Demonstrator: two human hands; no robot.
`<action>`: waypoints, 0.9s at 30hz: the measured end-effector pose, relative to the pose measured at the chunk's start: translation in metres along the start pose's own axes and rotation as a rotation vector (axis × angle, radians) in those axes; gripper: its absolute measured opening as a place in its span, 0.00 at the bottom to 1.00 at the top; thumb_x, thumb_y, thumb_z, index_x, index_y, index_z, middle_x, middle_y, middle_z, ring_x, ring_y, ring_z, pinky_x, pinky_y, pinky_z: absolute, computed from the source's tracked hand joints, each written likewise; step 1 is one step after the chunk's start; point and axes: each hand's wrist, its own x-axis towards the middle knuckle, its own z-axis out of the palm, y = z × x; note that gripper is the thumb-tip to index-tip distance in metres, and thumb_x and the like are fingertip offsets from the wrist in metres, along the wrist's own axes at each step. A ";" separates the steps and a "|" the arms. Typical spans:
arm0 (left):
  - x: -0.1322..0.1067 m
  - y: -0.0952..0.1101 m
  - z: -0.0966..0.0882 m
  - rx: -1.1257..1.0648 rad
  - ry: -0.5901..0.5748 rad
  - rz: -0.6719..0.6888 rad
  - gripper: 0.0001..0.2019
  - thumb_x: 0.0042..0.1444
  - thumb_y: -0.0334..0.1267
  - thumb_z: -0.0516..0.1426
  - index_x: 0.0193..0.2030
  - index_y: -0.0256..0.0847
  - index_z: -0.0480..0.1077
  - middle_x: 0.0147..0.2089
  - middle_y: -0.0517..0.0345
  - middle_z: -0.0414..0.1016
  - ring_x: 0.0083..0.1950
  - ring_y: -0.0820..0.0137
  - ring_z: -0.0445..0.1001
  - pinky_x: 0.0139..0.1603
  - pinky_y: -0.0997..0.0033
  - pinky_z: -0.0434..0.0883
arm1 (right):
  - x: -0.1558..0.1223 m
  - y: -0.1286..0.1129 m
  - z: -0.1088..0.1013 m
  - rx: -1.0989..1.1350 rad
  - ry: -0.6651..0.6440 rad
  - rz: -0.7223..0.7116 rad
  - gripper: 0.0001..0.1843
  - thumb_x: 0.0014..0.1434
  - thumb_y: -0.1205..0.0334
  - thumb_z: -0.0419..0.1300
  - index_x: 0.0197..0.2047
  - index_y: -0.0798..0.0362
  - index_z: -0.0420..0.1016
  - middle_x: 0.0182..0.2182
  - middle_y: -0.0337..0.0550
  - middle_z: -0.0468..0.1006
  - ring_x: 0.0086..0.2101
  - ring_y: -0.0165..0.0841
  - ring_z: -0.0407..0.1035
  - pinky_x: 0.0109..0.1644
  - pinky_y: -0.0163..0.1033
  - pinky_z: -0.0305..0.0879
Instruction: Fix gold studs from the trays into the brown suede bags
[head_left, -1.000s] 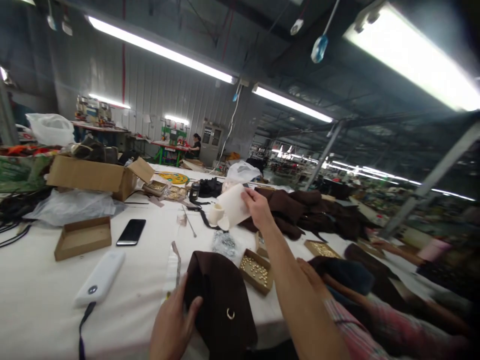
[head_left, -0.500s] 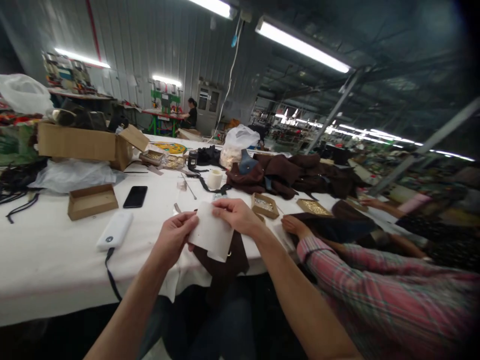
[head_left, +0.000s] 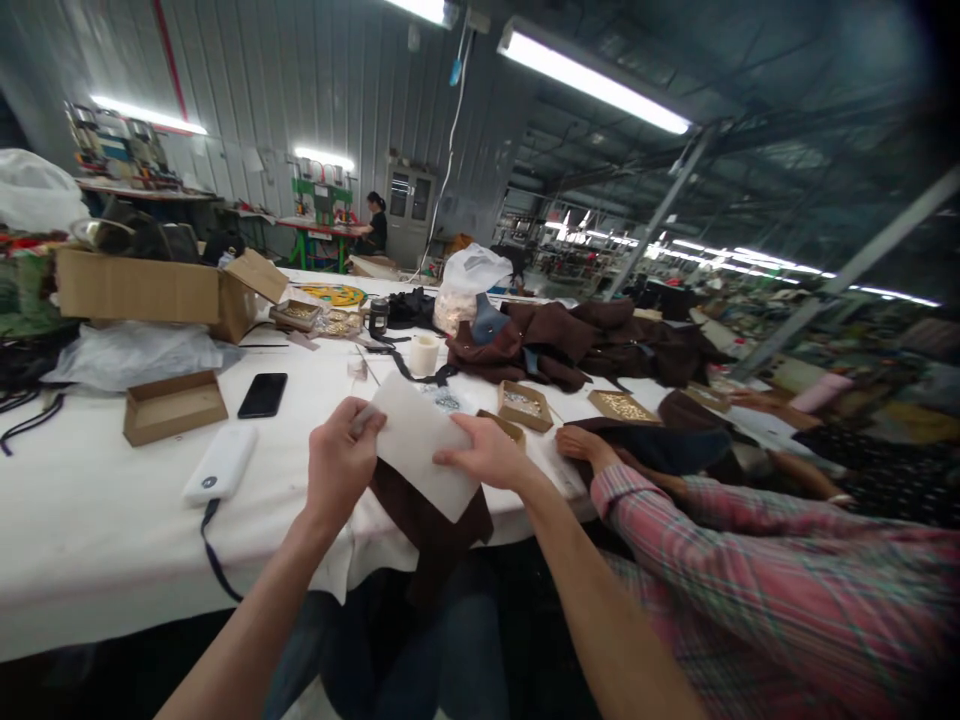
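A white sheet of paper (head_left: pixel 420 440) is held up above the table's near edge. My left hand (head_left: pixel 341 455) is closed on its upper left side, fingers curled round the edge. On the right side, my right hand (head_left: pixel 487 450) pinches the sheet between thumb and fingers. Beneath the paper a dark brown piece of fabric (head_left: pixel 442 525) lies over the edge and hangs toward my lap. The paper hides part of that fabric. Just past my right hand are small cardboard boxes, one holding small metal parts (head_left: pixel 525 403).
A co-worker's plaid sleeve (head_left: pixel 667 530) and hand are close on my right, on dark fabric. To my left lie a white power bank (head_left: pixel 221 465), a black phone (head_left: pixel 262 395) and a shallow cardboard box (head_left: pixel 176 405). Brown garments (head_left: pixel 555 340) are piled behind a white roll (head_left: pixel 424 354).
The paper has gone from curled over to spread flatter and tilted. My left hand has moved slightly left and up its edge; the right hand has shifted lower along the sheet.
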 end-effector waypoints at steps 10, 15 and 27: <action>-0.002 -0.013 0.031 0.057 0.006 0.006 0.14 0.72 0.41 0.58 0.34 0.47 0.62 0.28 0.61 0.68 0.28 0.66 0.69 0.34 0.67 0.59 | -0.022 -0.033 0.075 -0.664 0.208 0.024 0.27 0.80 0.62 0.51 0.76 0.51 0.75 0.42 0.56 0.89 0.37 0.44 0.82 0.43 0.43 0.70; 0.007 -0.019 0.030 -0.261 -0.092 -0.285 0.17 0.70 0.55 0.60 0.43 0.50 0.59 0.22 0.68 0.68 0.21 0.64 0.74 0.21 0.73 0.63 | -0.021 -0.011 0.055 -0.548 0.227 -0.037 0.29 0.78 0.63 0.54 0.76 0.44 0.79 0.46 0.53 0.90 0.42 0.42 0.83 0.47 0.42 0.72; -0.026 -0.053 0.026 0.166 -0.267 -0.162 0.24 0.61 0.42 0.72 0.60 0.38 0.73 0.62 0.36 0.75 0.62 0.42 0.77 0.67 0.41 0.72 | -0.038 0.054 -0.035 0.835 0.527 0.295 0.31 0.48 0.41 0.87 0.49 0.52 0.92 0.44 0.49 0.92 0.37 0.43 0.84 0.38 0.44 0.81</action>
